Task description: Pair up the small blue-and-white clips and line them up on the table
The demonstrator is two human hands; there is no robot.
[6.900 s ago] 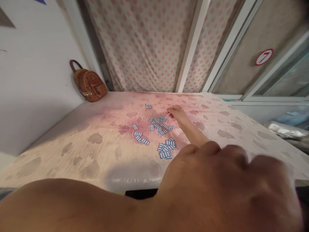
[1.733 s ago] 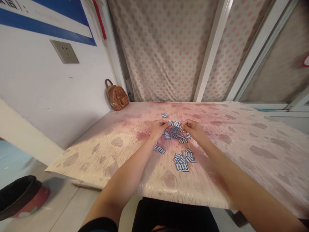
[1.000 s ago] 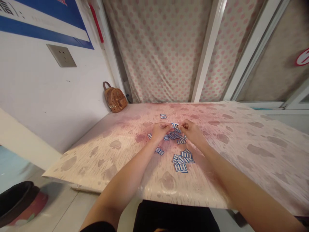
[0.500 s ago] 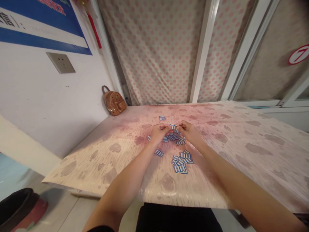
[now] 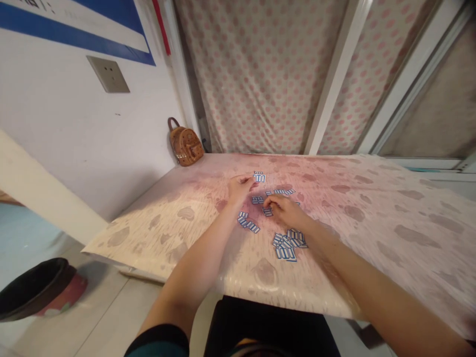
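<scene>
Between the thumb and fingers of my left hand [image 5: 240,189] is a small white card with blue stripes [image 5: 260,177], held just over the far part of the table. My right hand [image 5: 285,209] is lower and to the right, its fingers curled down over the scattered cards. A striped card [image 5: 267,211] lies right under its fingertips; whether they grip anything is hidden. Around the hands lie another card [image 5: 257,200], a row of cards [image 5: 284,192] partly overlapping, and a short chain of cards [image 5: 248,222]. Nearer me is a heaped pile of cards [image 5: 289,245].
A patterned cloth [image 5: 186,243] covers the table. A small brown backpack [image 5: 186,145] stands at the far left corner by the wall. Behind the table hangs a dotted curtain [image 5: 256,74]. A dark-and-red tub [image 5: 55,287] sits on the floor at left.
My right hand has let go of the card both hands held and moved down toward the loose cards. The left hand keeps the card. The view has shifted slightly.
</scene>
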